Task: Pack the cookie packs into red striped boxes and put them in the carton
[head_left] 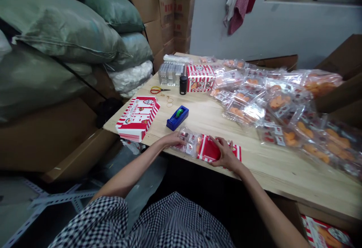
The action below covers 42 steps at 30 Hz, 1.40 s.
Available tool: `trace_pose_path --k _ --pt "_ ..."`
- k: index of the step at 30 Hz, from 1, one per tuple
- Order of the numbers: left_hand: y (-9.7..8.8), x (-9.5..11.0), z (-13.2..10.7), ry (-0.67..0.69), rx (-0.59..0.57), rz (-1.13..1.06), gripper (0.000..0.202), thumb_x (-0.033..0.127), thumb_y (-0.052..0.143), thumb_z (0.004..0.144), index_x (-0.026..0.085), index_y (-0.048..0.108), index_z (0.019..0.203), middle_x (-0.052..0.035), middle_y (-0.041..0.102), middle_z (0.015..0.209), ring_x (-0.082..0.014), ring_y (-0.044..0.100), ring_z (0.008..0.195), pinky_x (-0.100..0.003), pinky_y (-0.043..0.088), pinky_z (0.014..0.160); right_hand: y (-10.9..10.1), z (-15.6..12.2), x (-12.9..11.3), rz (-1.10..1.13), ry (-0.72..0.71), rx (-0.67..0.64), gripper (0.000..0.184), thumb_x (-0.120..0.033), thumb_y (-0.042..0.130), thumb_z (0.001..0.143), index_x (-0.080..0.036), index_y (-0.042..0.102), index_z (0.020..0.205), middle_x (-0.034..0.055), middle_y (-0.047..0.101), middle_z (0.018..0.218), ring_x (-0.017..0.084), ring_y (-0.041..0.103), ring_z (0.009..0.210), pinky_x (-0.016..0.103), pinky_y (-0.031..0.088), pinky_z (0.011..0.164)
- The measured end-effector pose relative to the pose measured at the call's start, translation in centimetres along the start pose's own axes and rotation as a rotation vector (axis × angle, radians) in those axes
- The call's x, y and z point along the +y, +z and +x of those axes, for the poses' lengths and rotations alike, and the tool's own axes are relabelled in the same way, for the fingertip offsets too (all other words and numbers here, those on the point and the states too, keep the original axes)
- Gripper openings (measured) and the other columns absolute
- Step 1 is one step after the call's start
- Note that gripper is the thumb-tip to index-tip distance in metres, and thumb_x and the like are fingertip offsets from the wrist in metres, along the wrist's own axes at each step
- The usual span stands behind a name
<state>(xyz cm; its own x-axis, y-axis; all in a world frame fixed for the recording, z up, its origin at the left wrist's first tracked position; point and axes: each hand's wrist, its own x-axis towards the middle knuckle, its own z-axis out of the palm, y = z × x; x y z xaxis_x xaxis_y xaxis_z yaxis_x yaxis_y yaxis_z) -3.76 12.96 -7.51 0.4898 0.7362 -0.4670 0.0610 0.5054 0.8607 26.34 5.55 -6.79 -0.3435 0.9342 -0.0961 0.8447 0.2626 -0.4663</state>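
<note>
My left hand is closed on the left end of a clear plastic packet at the table's front edge. Small printed pieces and something orange show through the film. Against the packet's right end lies a red-and-white striped carton, its red inside or flap facing up. My right hand grips this carton from above, thumb at the near side and fingers across the far side. Whether the packet's right end is inside the carton, I cannot tell. Just beyond the packet stands a blue tape dispenser with green tape.
Flat striped cartons lie stacked at the left. Scissors, a black jar, a formed striped box and clear plastic cases stand farther back. Many clear packets with orange pieces cover the right. Large sacks rise at left.
</note>
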Motion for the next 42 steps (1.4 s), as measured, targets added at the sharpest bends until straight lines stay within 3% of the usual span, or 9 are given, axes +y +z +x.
trace_pose_path --k 6,10,13,18,23,30,35,39,42 --pt "-0.3 0.7 0.8 -0.079 -0.068 0.073 0.024 0.019 0.084 0.052 0.011 0.069 0.068 -0.0016 0.065 0.060 -0.0122 0.054 0.052 -0.023 0.039 0.052 -0.8 0.2 -0.1 0.015 -0.002 -0.020 0.107 -0.044 0.079 0.062 -0.028 0.029 0.155 0.0188 0.037 0.144 0.041 0.036 0.140 0.071 0.000 0.114" --pt "-0.5 1.5 0.5 -0.107 -0.112 0.087 0.027 0.017 0.087 0.047 0.011 0.070 0.067 -0.0038 0.068 0.065 -0.0141 0.059 0.056 -0.024 0.043 0.056 -0.7 -0.1 0.2 0.050 -0.045 -0.019 0.111 -0.043 0.079 0.061 -0.031 0.024 0.156 0.0158 0.040 0.142 0.039 0.038 0.140 0.070 0.001 0.115" --pt "0.5 1.4 0.5 -0.100 -0.110 0.067 0.034 0.018 0.089 0.044 0.009 0.071 0.072 -0.0067 0.071 0.071 -0.0175 0.064 0.063 -0.027 0.048 0.062 -0.1 -0.4 0.1 0.036 -0.066 0.014 0.111 -0.043 0.078 0.062 -0.034 0.021 0.157 0.0150 0.041 0.141 0.039 0.038 0.139 0.069 0.001 0.115" --pt "2.7 0.4 0.3 0.003 0.009 0.019 0.047 0.025 0.091 0.050 0.009 0.071 0.089 -0.0087 0.074 0.084 -0.0178 0.067 0.073 -0.028 0.051 0.071 0.6 -0.6 0.1 -0.015 -0.044 0.069 0.111 -0.045 0.077 0.063 -0.035 0.020 0.157 0.0156 0.039 0.144 0.043 0.037 0.139 0.070 -0.002 0.114" --pt "2.1 1.4 -1.8 0.104 0.105 0.023 0.057 0.044 0.083 0.069 0.011 0.065 0.112 -0.0126 0.073 0.099 -0.0199 0.070 0.079 -0.030 0.054 0.071 0.2 -1.0 -0.3 0.019 -0.011 0.097 0.111 -0.047 0.078 0.062 -0.036 0.020 0.157 0.0140 0.040 0.144 0.042 0.037 0.139 0.069 -0.001 0.115" --pt "2.9 4.9 -4.1 0.289 0.162 0.186 0.043 0.044 0.074 0.080 0.011 0.069 0.108 -0.0081 0.072 0.094 -0.0180 0.066 0.074 -0.023 0.050 0.060 0.2 -1.5 -2.9 -0.021 -0.056 0.305 0.115 -0.047 0.079 0.061 -0.031 0.017 0.157 0.0157 0.036 0.141 0.042 0.036 0.137 0.067 0.001 0.118" --pt "4.3 7.3 -4.9 0.351 0.231 0.341 0.036 0.041 0.072 0.081 0.013 0.071 0.104 -0.0068 0.072 0.088 -0.0206 0.066 0.075 -0.025 0.048 0.063 -0.1 -2.0 -3.8 -0.023 -0.032 0.422 0.118 -0.044 0.078 0.061 -0.035 0.010 0.157 0.0135 0.031 0.143 0.043 0.035 0.137 0.068 0.001 0.118" --pt "5.0 8.3 -5.4 0.386 0.213 0.326 0.040 0.044 0.067 0.084 0.012 0.069 0.109 -0.0077 0.071 0.089 -0.0205 0.064 0.075 -0.026 0.048 0.064 -0.4 -2.3 -4.4 0.012 -0.042 0.446 0.114 -0.042 0.078 0.061 -0.033 0.015 0.156 0.0135 0.029 0.144 0.043 0.033 0.138 0.067 0.002 0.119" --pt "5.7 8.3 -5.8 0.470 0.271 0.513 0.030 0.037 0.064 0.087 0.013 0.070 0.104 -0.0074 0.070 0.085 -0.0203 0.064 0.076 -0.027 0.048 0.068 -0.2 -2.4 -4.8 0.059 -0.044 0.451 0.113 -0.041 0.079 0.061 -0.033 0.017 0.155 0.0140 0.031 0.143 0.042 0.035 0.137 0.066 0.005 0.119"
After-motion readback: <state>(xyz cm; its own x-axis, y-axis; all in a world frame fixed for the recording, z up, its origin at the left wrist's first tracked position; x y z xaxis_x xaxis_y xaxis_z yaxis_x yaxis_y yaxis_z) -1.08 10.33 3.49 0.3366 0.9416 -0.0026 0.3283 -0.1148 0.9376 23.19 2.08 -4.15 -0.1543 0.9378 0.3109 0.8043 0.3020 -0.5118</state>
